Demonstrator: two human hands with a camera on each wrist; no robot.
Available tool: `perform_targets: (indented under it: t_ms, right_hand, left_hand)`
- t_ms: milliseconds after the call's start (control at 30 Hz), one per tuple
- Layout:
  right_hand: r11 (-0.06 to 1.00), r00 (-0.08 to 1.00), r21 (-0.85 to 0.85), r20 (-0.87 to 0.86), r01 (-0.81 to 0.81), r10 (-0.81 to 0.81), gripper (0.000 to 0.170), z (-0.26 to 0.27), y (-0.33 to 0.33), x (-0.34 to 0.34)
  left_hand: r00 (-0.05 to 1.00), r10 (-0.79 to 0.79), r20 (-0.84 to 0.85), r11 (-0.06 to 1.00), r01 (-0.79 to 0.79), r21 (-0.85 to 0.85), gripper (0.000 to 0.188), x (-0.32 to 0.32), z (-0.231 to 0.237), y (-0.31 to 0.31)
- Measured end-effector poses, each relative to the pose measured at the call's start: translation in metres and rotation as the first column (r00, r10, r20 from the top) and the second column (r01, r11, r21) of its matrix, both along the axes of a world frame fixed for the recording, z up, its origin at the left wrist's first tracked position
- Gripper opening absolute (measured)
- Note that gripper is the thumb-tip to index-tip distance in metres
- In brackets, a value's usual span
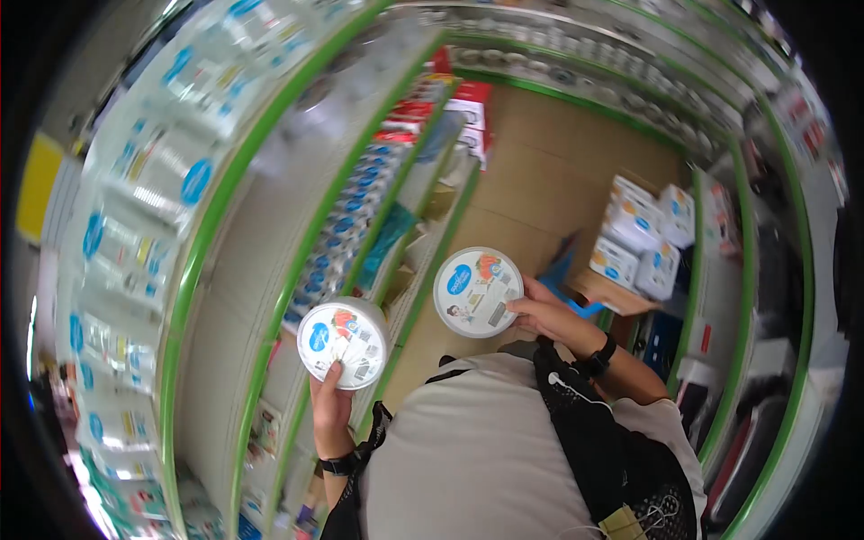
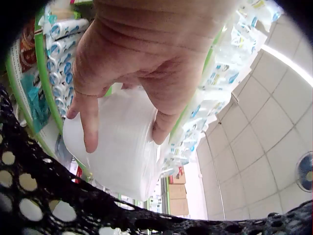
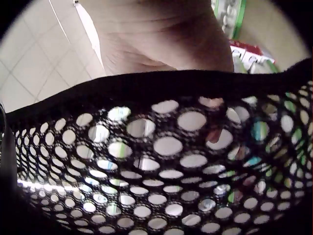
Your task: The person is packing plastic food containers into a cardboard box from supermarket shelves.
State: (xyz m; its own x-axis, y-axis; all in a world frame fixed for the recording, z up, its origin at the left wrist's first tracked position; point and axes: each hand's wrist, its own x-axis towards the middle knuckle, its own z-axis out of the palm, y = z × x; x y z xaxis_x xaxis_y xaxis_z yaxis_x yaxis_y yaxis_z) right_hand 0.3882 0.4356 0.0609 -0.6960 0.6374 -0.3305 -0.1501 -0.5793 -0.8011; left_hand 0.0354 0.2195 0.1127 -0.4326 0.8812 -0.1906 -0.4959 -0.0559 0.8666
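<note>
My left hand [image 1: 331, 409] grips a round white pack [image 1: 364, 337] with a blue logo and printed label on its face, the thumb lying over the label. In the left wrist view the fingers and thumb of that hand [image 2: 142, 63] straddle the pack's pale, faintly ribbed side [image 2: 122, 147]. A second round white pack [image 1: 463, 306] with a similar label is held at its edge by my right hand [image 1: 551, 317], thumb on the face. The two packs are side by side, apart, in front of my body. Black mesh hides most of the right wrist view; the right palm [image 3: 161, 39] shows above it.
Green-edged shelves [image 1: 225, 180] run along the left, with wrapped clear packs [image 1: 162, 171] on top and rows of small blue-and-white packs [image 1: 346, 216] lower down. On the right a cardboard box [image 1: 607, 288] holds several white packs, beside a blue stool-like object [image 1: 562, 270]. Tiled floor [image 1: 549, 135] lies between.
</note>
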Motion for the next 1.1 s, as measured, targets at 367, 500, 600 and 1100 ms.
perform_targets:
  t_ms: [367,500,600,1100]
  right_hand:
    - [0.854,0.847,0.08,0.112,0.514,-0.52,0.069,-0.04,0.004,0.305]
    - [0.75,0.745,0.046,0.09,0.66,-0.661,0.066,-0.043,0.016,0.381]
    - [0.651,0.646,0.022,0.103,0.759,-0.757,0.057,-0.045,0.023,0.421]
    - [0.371,0.398,-0.197,0.117,0.907,-0.91,0.053,-0.122,0.129,0.478]
  left_hand:
    - [0.893,-0.447,0.056,0.886,0.45,-0.112,0.063,0.237,-0.029,0.192]
    - [0.769,-0.63,0.114,0.747,0.639,-0.184,0.058,0.32,-0.048,0.265]
    - [0.593,-0.772,0.228,0.569,0.805,-0.168,0.057,0.372,-0.068,0.312]
    - [0.139,-0.969,0.206,0.046,0.914,-0.403,0.068,0.493,-0.198,0.492]
